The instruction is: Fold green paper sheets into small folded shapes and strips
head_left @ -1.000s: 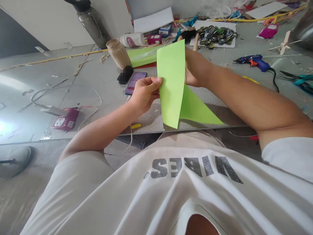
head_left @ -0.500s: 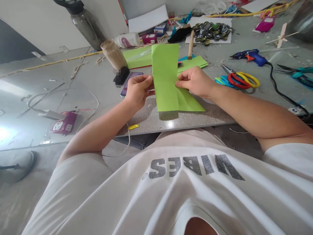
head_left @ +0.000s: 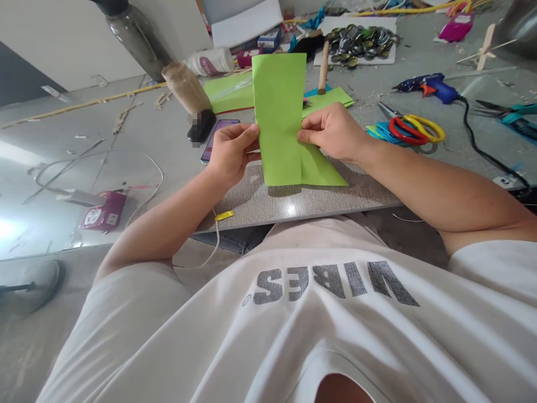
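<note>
A folded sheet of bright green paper (head_left: 280, 112) is held up over the near edge of the table, with a slanted flap spreading to the right at its bottom. My left hand (head_left: 234, 150) pinches its left edge between thumb and fingers. On the opposite edge my right hand (head_left: 329, 133) grips the paper the same way, thumb toward me. Behind my left hand lies a phone (head_left: 218, 134), partly hidden. More green paper (head_left: 230, 92) rests on the table behind the held sheet.
Scissors with red and yellow handles (head_left: 415, 130), a blue glue gun (head_left: 436, 88) and pliers (head_left: 509, 117) lie to the right. Bottle caps (head_left: 361, 45) are heaped at the back beside a wooden-handled tool (head_left: 323, 68). A brown bottle (head_left: 184, 87) lies left of centre.
The view has shifted slightly, so most things sit a little higher and further left. Both hands keep their hold on the green paper, which now appears slightly more upright and taller.
</note>
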A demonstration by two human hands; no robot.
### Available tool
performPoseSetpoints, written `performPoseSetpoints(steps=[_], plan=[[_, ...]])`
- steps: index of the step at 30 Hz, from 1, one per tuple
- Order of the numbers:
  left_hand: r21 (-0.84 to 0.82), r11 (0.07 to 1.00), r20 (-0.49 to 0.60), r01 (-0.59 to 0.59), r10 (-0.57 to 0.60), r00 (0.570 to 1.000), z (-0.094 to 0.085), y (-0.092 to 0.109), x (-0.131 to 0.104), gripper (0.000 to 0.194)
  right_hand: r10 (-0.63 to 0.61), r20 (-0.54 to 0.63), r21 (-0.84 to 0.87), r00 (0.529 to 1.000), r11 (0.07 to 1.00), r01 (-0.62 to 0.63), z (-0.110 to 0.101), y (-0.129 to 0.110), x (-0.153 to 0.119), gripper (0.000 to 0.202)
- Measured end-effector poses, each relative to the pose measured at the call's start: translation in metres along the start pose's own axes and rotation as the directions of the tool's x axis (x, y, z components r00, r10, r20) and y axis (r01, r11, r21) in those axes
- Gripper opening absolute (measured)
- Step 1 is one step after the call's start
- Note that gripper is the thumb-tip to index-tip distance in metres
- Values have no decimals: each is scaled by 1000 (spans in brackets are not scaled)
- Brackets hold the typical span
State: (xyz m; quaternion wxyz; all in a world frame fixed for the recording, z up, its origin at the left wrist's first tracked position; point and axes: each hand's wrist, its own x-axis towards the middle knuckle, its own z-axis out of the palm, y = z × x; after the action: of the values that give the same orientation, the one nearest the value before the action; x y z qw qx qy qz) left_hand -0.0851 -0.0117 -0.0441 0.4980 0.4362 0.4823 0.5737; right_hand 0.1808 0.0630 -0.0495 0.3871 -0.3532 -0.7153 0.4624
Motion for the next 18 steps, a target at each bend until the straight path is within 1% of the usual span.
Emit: performPoseSetpoints(steps=[3, 5, 8, 11, 15, 18], plan=[[7, 1000, -12, -3, 3, 1000, 0, -2, 3, 33, -31, -6, -44, 999, 999, 31, -1, 5, 2, 48], [16, 1000, -19, -3, 3, 1000, 0, -2, 4, 34, -38, -13, -36, 999, 999, 37, -3, 7, 2, 49], [14, 1000, -31, -22, 22, 999, 1, -2, 4, 36, -31, 23, -1, 999, 1000, 31, -4, 6, 1, 47], [9, 999, -46, -32, 33, 998, 3, -1, 3, 35, -16, 70, 85, 997, 996, 10, -4, 1, -1, 39], [20, 999, -67, -37, 38, 997, 5, 0, 2, 39, 28, 97, 273, 995, 961, -53, -1, -1, -2, 30], [28, 999, -76, -39, 41, 996, 6, 2, 2, 42, 62, 123, 332, 990, 938, -100, 0, 0, -1, 28]])
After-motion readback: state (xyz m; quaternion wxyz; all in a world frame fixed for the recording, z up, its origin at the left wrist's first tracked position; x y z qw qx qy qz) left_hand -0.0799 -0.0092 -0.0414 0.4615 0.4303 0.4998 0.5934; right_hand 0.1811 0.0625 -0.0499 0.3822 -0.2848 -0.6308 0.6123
